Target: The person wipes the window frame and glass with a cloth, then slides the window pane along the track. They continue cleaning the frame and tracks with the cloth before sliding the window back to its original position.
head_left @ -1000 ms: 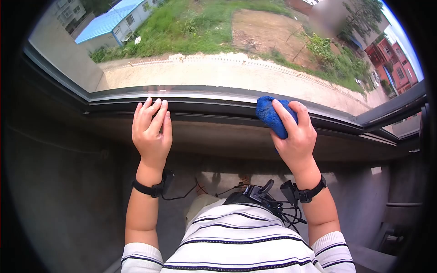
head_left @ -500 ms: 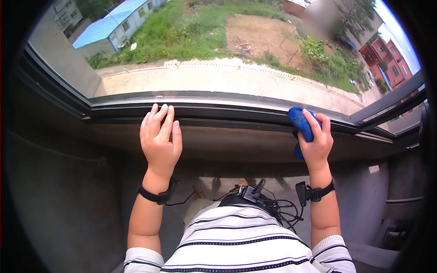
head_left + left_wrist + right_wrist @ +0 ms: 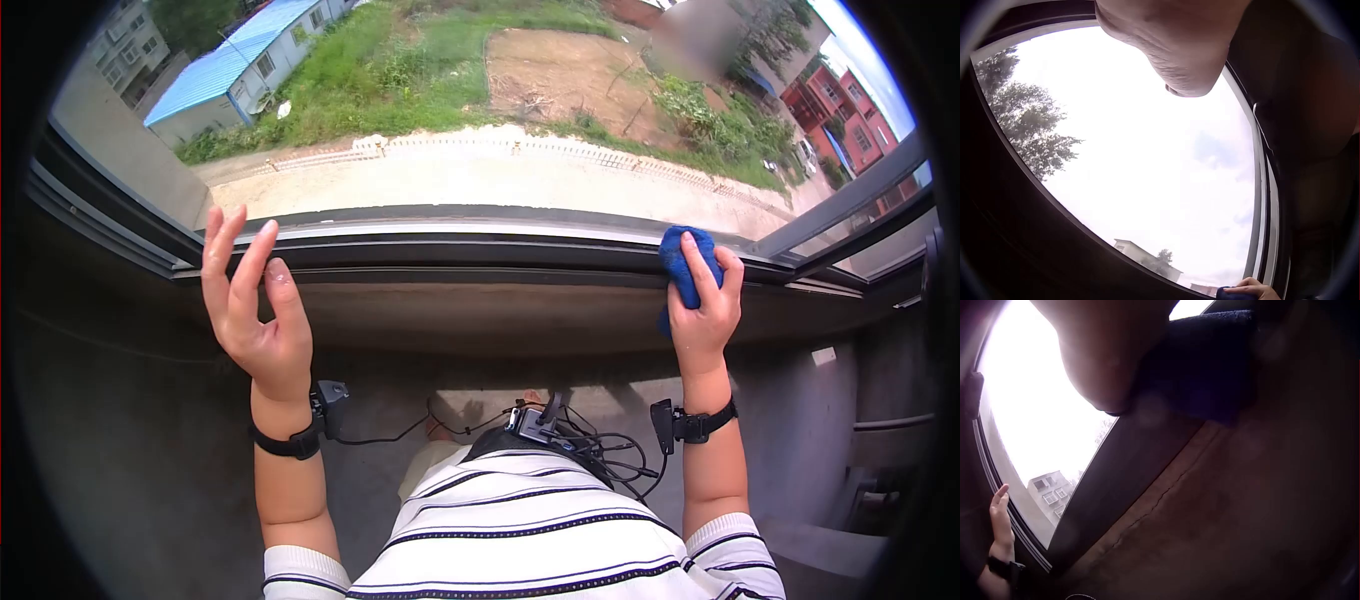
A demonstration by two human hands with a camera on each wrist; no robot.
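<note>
In the head view my right hand (image 3: 708,305) grips a folded blue cloth (image 3: 676,262) at the right part of the dark window frame (image 3: 480,256). The cloth (image 3: 1210,369) shows dark beneath that hand in the right wrist view. My left hand (image 3: 258,315) is raised near the frame's left corner, fingers spread and relaxed, holding nothing. Its fingertips overlap the window's lower left edge in the head view. From the right wrist, the left hand (image 3: 1000,519) appears upright beside the side frame.
Below the frame runs a grey wall (image 3: 500,318). A side window section (image 3: 850,235) meets the frame at the right. Black cables (image 3: 610,455) hang at the person's waist. Outside lie a pale road (image 3: 450,175), grass and a blue-roofed building (image 3: 225,75).
My right hand has slid rightward along the frame with the blue cloth. The left hand first shifted slightly right, then moved left toward the corner, its fingers spreading.
</note>
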